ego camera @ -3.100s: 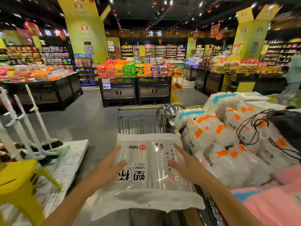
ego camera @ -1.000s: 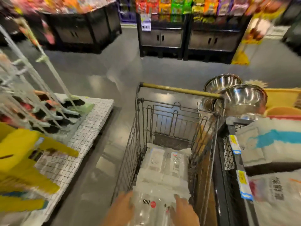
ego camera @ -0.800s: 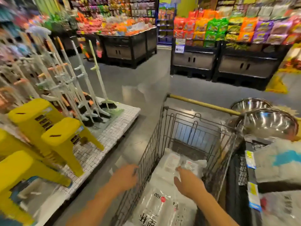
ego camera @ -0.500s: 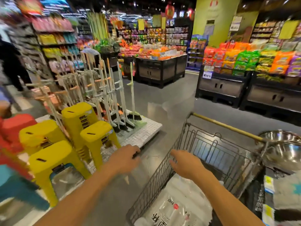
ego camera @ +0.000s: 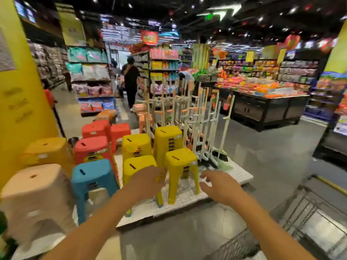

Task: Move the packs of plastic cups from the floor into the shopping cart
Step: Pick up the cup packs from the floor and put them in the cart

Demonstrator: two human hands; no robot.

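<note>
Swinging away from the shopping cart (ego camera: 308,209), which now only peeks in at bottom right; the pack of plastic cups seen in it a moment ago is out of frame. Both the left hand (ego camera: 148,182) and right hand (ego camera: 219,186) hang loose and empty by the yellow stools (ego camera: 180,160), so probably off for another pack.

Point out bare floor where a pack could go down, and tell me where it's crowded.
Bare grey floor lies between the front edge of the white platform and the shopping cart at lower right. A wider open stretch of aisle runs between the broom rack and the dark display stand. The platform itself is crowded with stools.
</note>
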